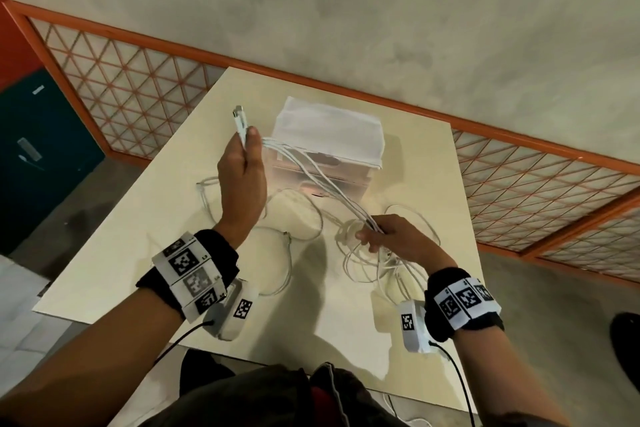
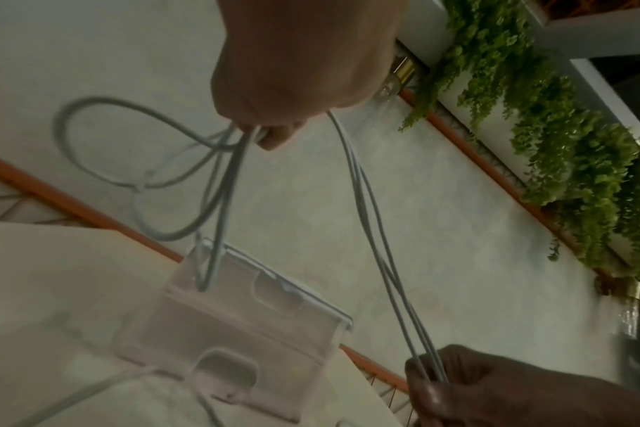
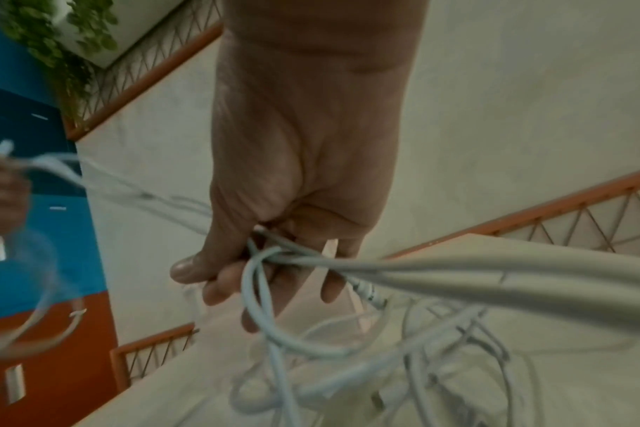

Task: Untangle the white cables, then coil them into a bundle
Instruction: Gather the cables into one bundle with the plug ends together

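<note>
Cables (image 1: 318, 180), thin, white and rubbery, stretch taut from the left hand (image 1: 240, 180), clenched round a plug end at 11 o'clock, to the right hand (image 1: 398, 236) pinching strands at 4 o'clock; slack loops sprawl over the matte table (image 1: 145, 253) beside a translucent box (image 1: 329, 135).

White cables (image 1: 322, 180) — smooth rubbery-looking plastic sheath, slight sheen; one connector end (image 1: 239, 118) has a hard glossy white plastic body with a small metal tip. Table (image 1: 166, 253): cream top, smooth, matt, laminate-like. Box (image 1: 329, 149) on the table — translucent frosted plastic walls, lid (image 1: 329, 128) whiter and matt. Wrist bands (image 1: 194, 279): black cloth under printed white marker panels, matt. Floor (image 1: 381, 10) is mottled, concrete-like, dull. Railing (image 1: 121, 80): orange painted frame, thin lattice.
</note>
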